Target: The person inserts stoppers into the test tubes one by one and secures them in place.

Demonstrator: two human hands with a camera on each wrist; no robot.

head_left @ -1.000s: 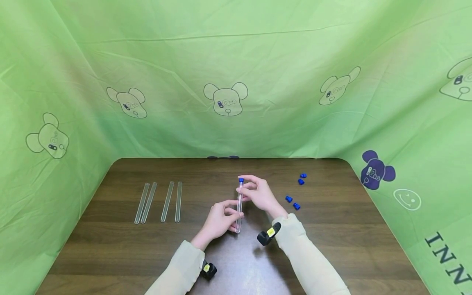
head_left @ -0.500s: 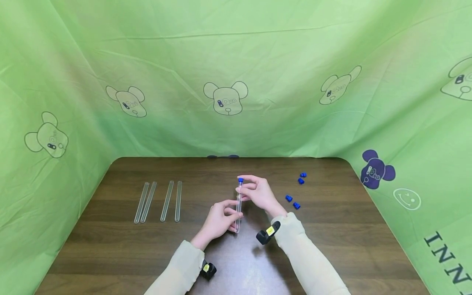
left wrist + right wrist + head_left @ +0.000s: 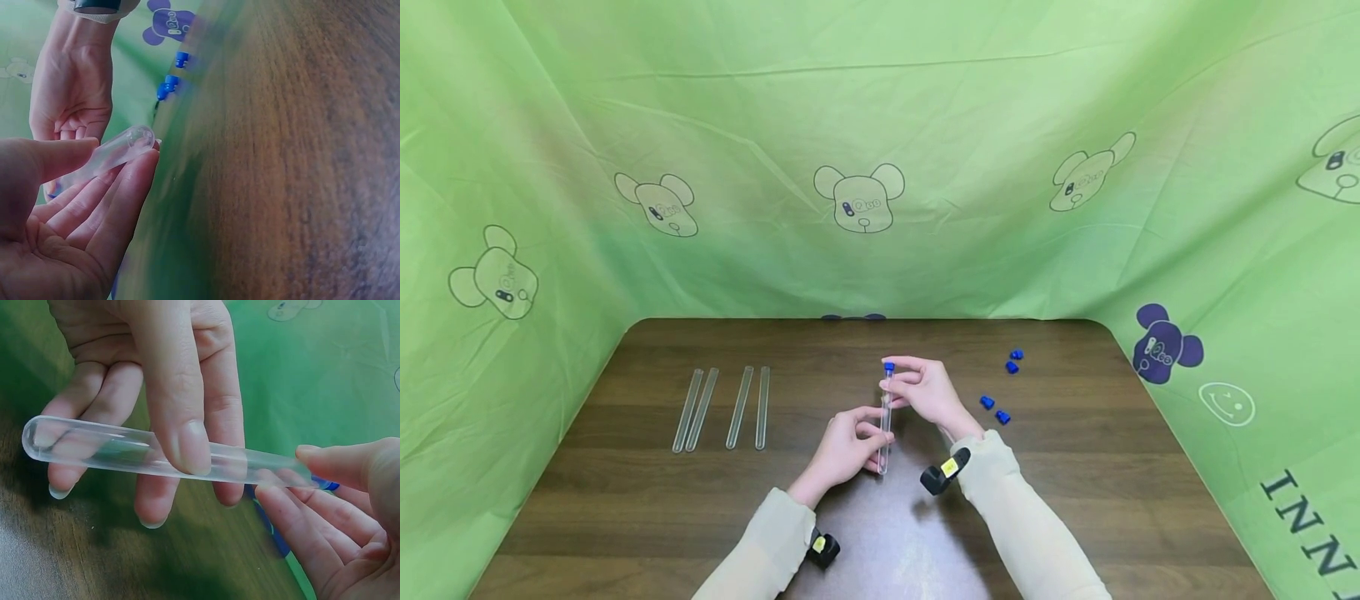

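Note:
A clear test tube [image 3: 885, 421] with a blue cap [image 3: 889, 367] at its far end is held between both hands at the middle of the table. Thumb and fingers of my left hand [image 3: 846, 450] pinch its lower half, near the rounded bottom. My right hand [image 3: 928, 392] grips the upper part, its thumb and fingers just below the cap and the index finger at the cap's top. In the right wrist view the tube [image 3: 112, 447] looks see-through, with nothing visible inside. The left wrist view shows the tube's rounded end [image 3: 140, 137] beyond my left thumb.
Several capless test tubes [image 3: 763, 408] lie side by side on the left of the wooden table [image 3: 625, 517]. To the right are several loose blue caps [image 3: 987, 402], in two pairs. A green printed cloth [image 3: 865, 108] encloses the table's back and sides.

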